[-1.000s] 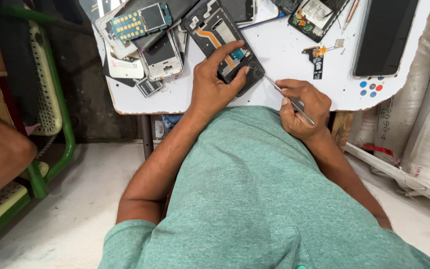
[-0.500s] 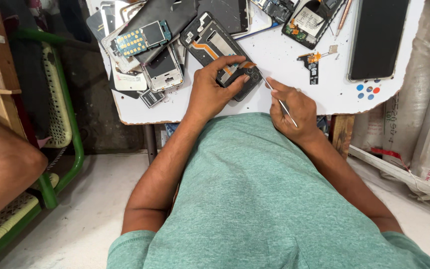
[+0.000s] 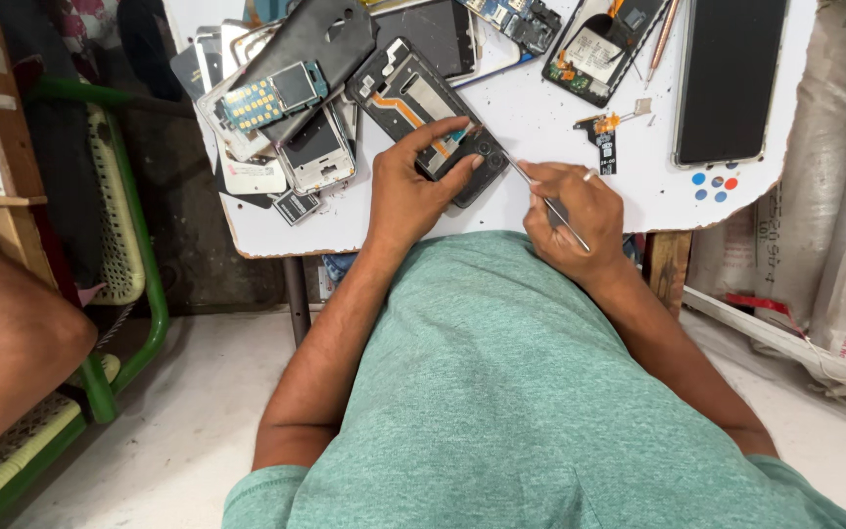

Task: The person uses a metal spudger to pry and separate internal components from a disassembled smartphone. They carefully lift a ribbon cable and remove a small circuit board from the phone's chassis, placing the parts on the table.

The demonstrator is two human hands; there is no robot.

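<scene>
While our left hand [image 3: 413, 191] presses down on the opened phone [image 3: 430, 120], fingers curled over its near end and clamped on it, our right hand [image 3: 572, 217] is closed around a thin metal tool [image 3: 540, 196] whose tip points at the phone's lower corner. The phone lies face down on the white surface [image 3: 540, 127], its back removed, an orange strip showing inside. To its left we see a heap of phone parts [image 3: 281, 108]; beyond it another opened phone [image 3: 599, 44], and a small loose part [image 3: 604, 137] just above our right hand. A dark screen panel [image 3: 731, 78] lies at the right. A green chair [image 3: 119, 245] stands left of the surface.
</scene>
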